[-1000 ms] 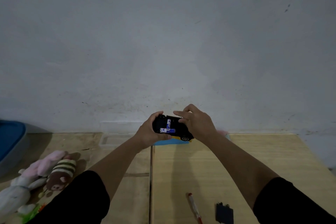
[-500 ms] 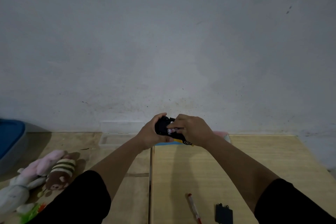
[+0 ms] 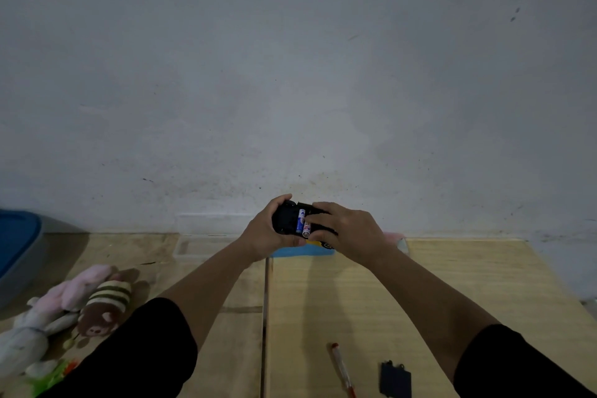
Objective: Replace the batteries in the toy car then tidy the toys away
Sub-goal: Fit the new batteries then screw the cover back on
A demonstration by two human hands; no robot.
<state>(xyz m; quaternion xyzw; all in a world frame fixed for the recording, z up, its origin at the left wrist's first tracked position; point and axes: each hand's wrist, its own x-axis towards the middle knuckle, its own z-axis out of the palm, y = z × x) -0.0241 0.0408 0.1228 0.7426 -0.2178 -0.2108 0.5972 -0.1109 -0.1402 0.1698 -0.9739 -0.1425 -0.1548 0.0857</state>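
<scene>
Head view: the left hand (image 3: 263,233) grips the upturned toy car (image 3: 287,220) above the wooden table (image 3: 355,294) — fingers curled round it. The right hand (image 3: 352,231) presses curled fingertips on the batteries (image 3: 303,221) — both seated in the car's underside.

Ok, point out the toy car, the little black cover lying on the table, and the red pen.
toy car (image 3: 286,219), head view, on its black underside left of the batteries.
black cover (image 3: 395,380), head view, on the middle of its flat face.
red pen (image 3: 342,368), head view, midway along its barrel.
</scene>
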